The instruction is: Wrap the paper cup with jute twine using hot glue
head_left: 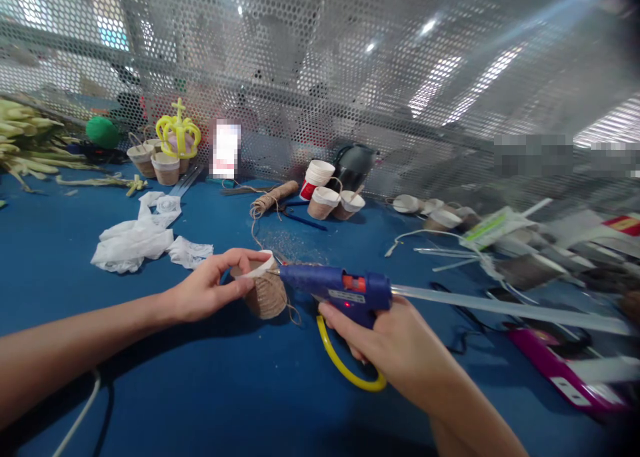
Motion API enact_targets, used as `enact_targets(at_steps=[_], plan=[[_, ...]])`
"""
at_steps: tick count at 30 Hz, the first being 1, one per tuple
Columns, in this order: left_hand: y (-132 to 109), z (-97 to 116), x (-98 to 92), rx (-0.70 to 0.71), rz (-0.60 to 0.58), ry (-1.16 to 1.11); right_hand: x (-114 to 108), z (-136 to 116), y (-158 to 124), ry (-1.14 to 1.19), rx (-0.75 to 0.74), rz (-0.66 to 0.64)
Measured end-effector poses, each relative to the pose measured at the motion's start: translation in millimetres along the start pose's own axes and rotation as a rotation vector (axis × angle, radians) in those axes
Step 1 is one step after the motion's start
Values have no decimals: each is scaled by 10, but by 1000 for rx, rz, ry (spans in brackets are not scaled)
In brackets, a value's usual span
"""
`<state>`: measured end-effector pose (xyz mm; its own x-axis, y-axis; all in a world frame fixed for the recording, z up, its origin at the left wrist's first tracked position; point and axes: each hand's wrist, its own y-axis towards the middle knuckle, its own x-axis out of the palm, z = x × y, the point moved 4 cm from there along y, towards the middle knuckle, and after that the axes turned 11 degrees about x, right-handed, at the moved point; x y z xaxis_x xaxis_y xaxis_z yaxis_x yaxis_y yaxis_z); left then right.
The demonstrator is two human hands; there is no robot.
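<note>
My left hand pinches the rim of a small paper cup wound with brown twine, which is tilted just above or on the blue table. In my right hand is a blue hot glue gun, gripped by its handle. Its nozzle reaches to the cup's upper edge, at or very near the twine. A long clear glue stick runs out of the gun's back, and a small red light glows on its side. Beneath the gun lies a pair of scissors with a yellow handle, partly hidden.
Behind the cup lie a twine roll and several twine-covered cups. White lace is heaped at the left, near a yellow crown. A purple power strip and clutter fill the right. A perforated metal screen closes the back.
</note>
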<state>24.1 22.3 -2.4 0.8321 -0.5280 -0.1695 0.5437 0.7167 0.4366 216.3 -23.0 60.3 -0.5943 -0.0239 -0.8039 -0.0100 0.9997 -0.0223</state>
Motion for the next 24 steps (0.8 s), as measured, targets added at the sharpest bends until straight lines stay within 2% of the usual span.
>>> enact_targets(at_steps=[4,9,14,24], plan=[[-7,-3,-3,-2,-6,4,35,-8,0,18,-41,7],[-11,-3,-1,7,-6,22,94,18,12,67,-22,-39],[-10,-12,-3,4,-4,19,56,6,1,67,-22,-44],[-4,-10,-5,-15,6,-7,2,66,57,8,181,-53]])
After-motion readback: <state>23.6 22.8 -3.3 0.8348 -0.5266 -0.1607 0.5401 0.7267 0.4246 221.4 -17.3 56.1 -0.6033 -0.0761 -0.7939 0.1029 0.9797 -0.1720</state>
